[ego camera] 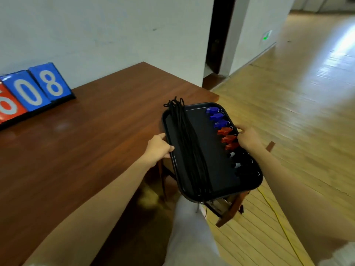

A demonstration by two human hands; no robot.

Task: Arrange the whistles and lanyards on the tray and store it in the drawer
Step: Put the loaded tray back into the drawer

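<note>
Wood makes up the biggest thing, a shiny pale floor (pixel 288 112) that fills the right side, and a white wall (pixel 96 25) stands at the back with a dark doorway (pixel 219 35) in it. Next comes a big brown table (pixel 86 141) on the left, with a flip scoreboard (pixel 32 91) standing at its far left; its cards are blue and red with white numbers. A black tray (pixel 211 143) is held up in the air just past the table's right edge, and under its near end you can see an open wooden drawer (pixel 230 210). A bunch of black lanyards (pixel 190 150) lies long and straight down the left part of the tray, and their looped ends poke out over the far rim. The left hand (pixel 158 146) grips the tray's left rim with its fingers curled round the edge. The right hand (pixel 248 138) grips the right rim, just beside the red whistles. The whistles sit in one row along the tray's right side: three blue whistles (pixel 216 117) at the far end, three red whistles (pixel 227 138) in the middle, and black whistles (pixel 244 166) at the near end. A thin yellow cable (pixel 278 217) runs over the floor by the drawer, and a tiny green sign (pixel 266 36) glows low on the far wall
</note>
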